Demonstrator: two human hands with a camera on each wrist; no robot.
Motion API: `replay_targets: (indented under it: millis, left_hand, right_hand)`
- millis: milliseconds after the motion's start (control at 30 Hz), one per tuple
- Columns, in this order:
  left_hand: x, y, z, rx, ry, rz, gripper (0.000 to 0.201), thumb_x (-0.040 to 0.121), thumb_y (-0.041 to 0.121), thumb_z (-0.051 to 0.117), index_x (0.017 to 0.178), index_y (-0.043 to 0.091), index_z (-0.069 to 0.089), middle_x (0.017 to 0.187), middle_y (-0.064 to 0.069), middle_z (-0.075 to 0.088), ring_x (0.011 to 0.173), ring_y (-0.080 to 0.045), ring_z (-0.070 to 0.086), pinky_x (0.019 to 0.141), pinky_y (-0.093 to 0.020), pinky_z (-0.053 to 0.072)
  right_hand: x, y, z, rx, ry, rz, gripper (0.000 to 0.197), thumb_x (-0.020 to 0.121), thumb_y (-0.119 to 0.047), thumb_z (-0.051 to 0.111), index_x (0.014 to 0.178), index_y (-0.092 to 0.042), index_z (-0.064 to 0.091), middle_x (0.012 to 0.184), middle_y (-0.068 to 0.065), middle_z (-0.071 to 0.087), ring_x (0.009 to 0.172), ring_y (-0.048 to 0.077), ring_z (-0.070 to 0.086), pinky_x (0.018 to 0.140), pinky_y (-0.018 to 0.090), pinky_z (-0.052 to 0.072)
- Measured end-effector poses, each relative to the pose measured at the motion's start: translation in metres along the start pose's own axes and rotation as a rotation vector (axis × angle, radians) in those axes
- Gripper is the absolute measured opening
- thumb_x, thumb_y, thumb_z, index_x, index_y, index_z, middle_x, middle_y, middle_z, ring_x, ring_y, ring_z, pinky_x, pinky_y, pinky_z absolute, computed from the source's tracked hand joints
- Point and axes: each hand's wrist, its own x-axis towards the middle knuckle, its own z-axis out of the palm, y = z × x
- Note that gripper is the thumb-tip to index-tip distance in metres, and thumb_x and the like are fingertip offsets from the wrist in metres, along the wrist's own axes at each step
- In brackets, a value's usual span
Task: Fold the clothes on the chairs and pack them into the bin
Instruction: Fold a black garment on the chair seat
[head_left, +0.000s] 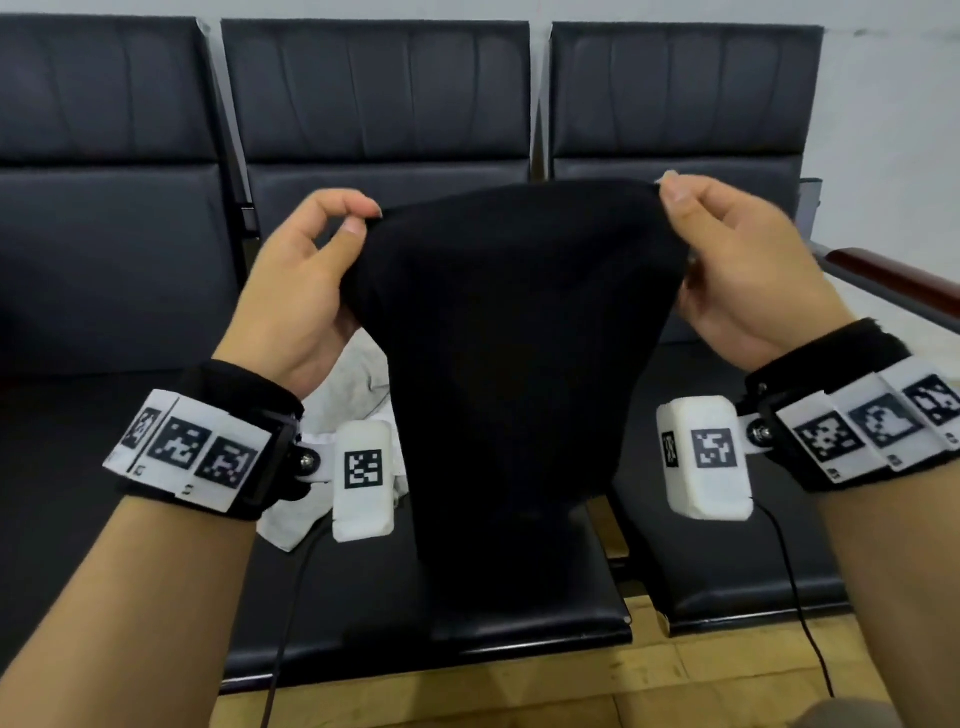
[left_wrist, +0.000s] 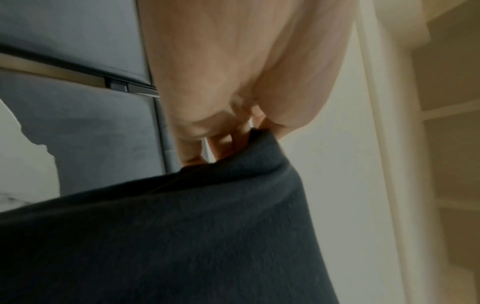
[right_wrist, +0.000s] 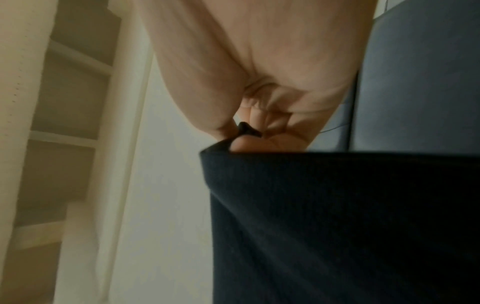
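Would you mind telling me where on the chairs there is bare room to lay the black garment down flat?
The left seat and the right seat show bare cushion. The middle seat is crowded: the white garment lies there, under the black garment that the left hand and right hand pinch.

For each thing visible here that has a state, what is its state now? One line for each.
black garment: held up by its top corners, hanging over the seat, not folded flat.
left hand: pinches the garment's left corner.
right hand: pinches the right corner.
white garment: lies crumpled on the middle chair, partly hidden.
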Motion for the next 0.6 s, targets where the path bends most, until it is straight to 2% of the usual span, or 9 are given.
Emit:
replay_targets:
  millis: [33,133,233,267,300,400,500,567,600]
  left_hand:
    - [0.002,0.004,0.001,-0.023,-0.001,0.011,0.026,0.11,0.015,0.046,0.097,0.029,0.065,0.088,0.005,0.066,0.073,-0.009,0.06,0.061,-0.029,0.052]
    - [0.004,0.011,0.004,-0.044,0.005,0.031,0.029,0.109,0.018,0.048,0.096,0.032,0.07,0.091,0.005,0.066,0.078,-0.012,0.059,0.068,-0.037,0.048]
    - [-0.004,0.007,0.003,-0.014,-0.014,-0.025,0.027,0.108,0.014,0.046,0.099,0.028,0.068,0.089,0.007,0.067,0.074,-0.008,0.06,0.061,-0.027,0.051]
    - [-0.009,0.002,0.001,0.024,-0.031,-0.068,0.028,0.108,0.013,0.046,0.098,0.028,0.067,0.087,0.008,0.067,0.072,-0.006,0.06,0.058,-0.023,0.051]
    - [-0.015,-0.005,-0.003,0.076,-0.06,-0.123,0.03,0.109,0.013,0.045,0.097,0.028,0.068,0.086,0.008,0.066,0.071,-0.006,0.059,0.056,-0.022,0.05]
    - [-0.034,-0.026,-0.019,0.29,-0.17,-0.314,0.03,0.109,0.017,0.047,0.097,0.029,0.072,0.091,0.003,0.065,0.075,-0.012,0.057,0.06,-0.028,0.054]
    - [-0.049,-0.041,-0.033,0.437,-0.291,-0.459,0.021,0.107,0.026,0.051,0.121,0.028,0.067,0.098,-0.006,0.073,0.082,-0.02,0.07,0.072,-0.038,0.064]
    - [-0.055,-0.049,-0.04,0.478,-0.448,-0.573,0.039,0.1,0.033,0.057,0.138,0.034,0.056,0.105,-0.017,0.076,0.095,-0.029,0.075,0.082,-0.04,0.064]
    - [-0.058,-0.052,-0.044,0.491,-0.546,-0.648,0.047,0.096,0.033,0.059,0.142,0.031,0.053,0.101,-0.02,0.076,0.095,-0.029,0.076,0.084,-0.037,0.063]
  right_hand:
    - [0.0,-0.005,0.0,0.023,0.001,-0.03,0.024,0.106,-0.032,0.054,0.112,-0.016,0.071,0.107,0.014,0.064,0.095,0.028,0.054,0.082,0.041,0.041]
    - [-0.005,-0.015,0.002,0.063,-0.019,-0.075,0.027,0.108,-0.03,0.049,0.114,-0.016,0.072,0.109,0.009,0.071,0.1,0.02,0.065,0.089,0.033,0.053]
    - [-0.016,-0.009,-0.002,0.046,-0.084,-0.038,0.03,0.106,-0.032,0.053,0.119,-0.011,0.071,0.117,0.017,0.069,0.109,0.028,0.064,0.1,0.045,0.051]
    - [-0.02,-0.004,-0.004,0.024,-0.111,0.001,0.03,0.103,-0.035,0.057,0.116,-0.013,0.073,0.115,0.019,0.065,0.106,0.032,0.06,0.097,0.049,0.05]
    - [-0.025,0.002,-0.006,-0.01,-0.147,0.046,0.03,0.099,-0.039,0.061,0.111,-0.016,0.075,0.111,0.02,0.061,0.102,0.032,0.055,0.09,0.046,0.049]
    - [-0.038,0.022,-0.014,-0.16,-0.303,0.178,0.031,0.093,-0.044,0.063,0.103,-0.018,0.077,0.095,0.011,0.06,0.082,0.023,0.052,0.066,0.028,0.042]
    - [-0.049,0.04,-0.027,-0.33,-0.514,0.352,0.034,0.087,-0.052,0.074,0.102,-0.021,0.08,0.09,0.004,0.069,0.078,0.014,0.059,0.062,0.022,0.05]
    - [-0.057,0.048,-0.032,-0.45,-0.689,0.475,0.028,0.085,-0.049,0.075,0.1,-0.025,0.082,0.095,0.002,0.076,0.083,0.013,0.066,0.071,0.023,0.055]
    - [-0.06,0.052,-0.032,-0.491,-0.778,0.527,0.026,0.086,-0.044,0.072,0.101,-0.025,0.082,0.099,0.002,0.078,0.087,0.013,0.07,0.077,0.026,0.056]
